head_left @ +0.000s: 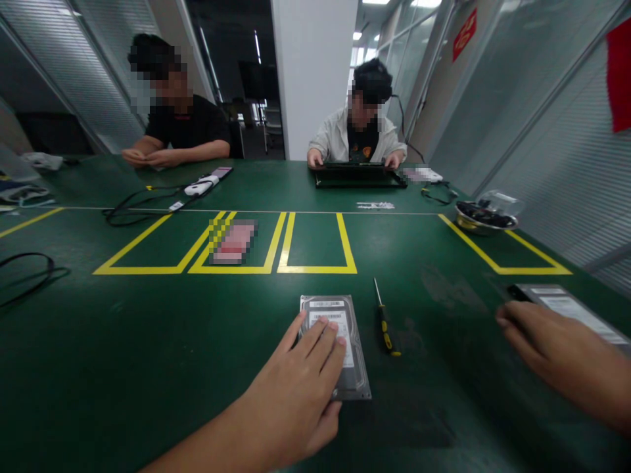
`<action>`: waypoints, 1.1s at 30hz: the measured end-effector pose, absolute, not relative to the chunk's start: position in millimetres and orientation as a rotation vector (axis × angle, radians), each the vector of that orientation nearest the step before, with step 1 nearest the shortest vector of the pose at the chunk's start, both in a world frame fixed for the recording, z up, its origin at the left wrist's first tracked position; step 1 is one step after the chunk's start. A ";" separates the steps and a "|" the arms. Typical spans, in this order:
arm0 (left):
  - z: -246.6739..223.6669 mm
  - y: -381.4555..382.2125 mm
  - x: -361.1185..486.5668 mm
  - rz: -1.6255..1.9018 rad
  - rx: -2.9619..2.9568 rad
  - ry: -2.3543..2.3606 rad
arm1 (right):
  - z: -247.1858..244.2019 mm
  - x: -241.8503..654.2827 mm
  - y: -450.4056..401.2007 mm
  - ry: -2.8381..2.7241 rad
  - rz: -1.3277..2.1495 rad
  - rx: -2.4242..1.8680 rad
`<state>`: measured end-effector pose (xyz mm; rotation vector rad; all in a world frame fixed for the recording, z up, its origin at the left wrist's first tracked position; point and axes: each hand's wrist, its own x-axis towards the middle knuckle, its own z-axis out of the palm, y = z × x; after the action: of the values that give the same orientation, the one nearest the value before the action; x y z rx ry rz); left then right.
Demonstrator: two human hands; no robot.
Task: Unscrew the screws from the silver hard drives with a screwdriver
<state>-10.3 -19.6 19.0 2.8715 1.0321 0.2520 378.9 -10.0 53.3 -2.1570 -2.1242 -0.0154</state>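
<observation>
A silver hard drive point(352, 368) with white labels lies on the green table point(148, 341). My left hand point(300, 381) rests on it with fingers spread over its label. To the right of that drive is a screwdriver point(383, 325) with a black and yellow handle, its tip pointing away from me. My right hand point(552, 348) is at the far right, its fingers curled in beside a second hard drive point(576, 309). A small black object point(516, 293) shows just above those fingers; whether they hold anything is hidden.
Yellow tape frames point(315, 269) cross the table's middle. A metal bowl point(486, 223) of dark items stands back right. Cables point(128, 207) and a pinkish blurred object point(235, 242) lie left. Across the table sit two people; one holds a black panel point(357, 172).
</observation>
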 end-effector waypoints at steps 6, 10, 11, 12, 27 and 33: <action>16.3 -18.8 -10.2 0.268 2.887 1.020 | 67.1 270.2 -9.2 -2.228 0.596 -1.719; 18.7 -17.8 -11.8 0.313 2.910 1.000 | 76.4 216.2 -12.9 -2.177 0.852 -1.497; 19.2 -17.3 -12.5 0.330 2.912 0.989 | 77.4 206.9 -13.4 -2.150 0.911 -1.441; 19.4 -16.8 -13.3 0.359 2.907 0.976 | 77.3 199.6 -13.6 -2.130 0.973 -1.390; 23.9 -14.7 -14.3 1.402 2.485 0.703 | 49.2 183.8 -13.5 -1.919 1.438 -1.043; 28.2 -17.7 -11.6 1.424 2.445 0.707 | 49.4 185.0 -15.3 -1.764 1.568 -1.069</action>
<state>-11.6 -17.7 28.2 2.4454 0.7070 1.4241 185.0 -15.3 49.4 -1.0689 -1.7636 1.5683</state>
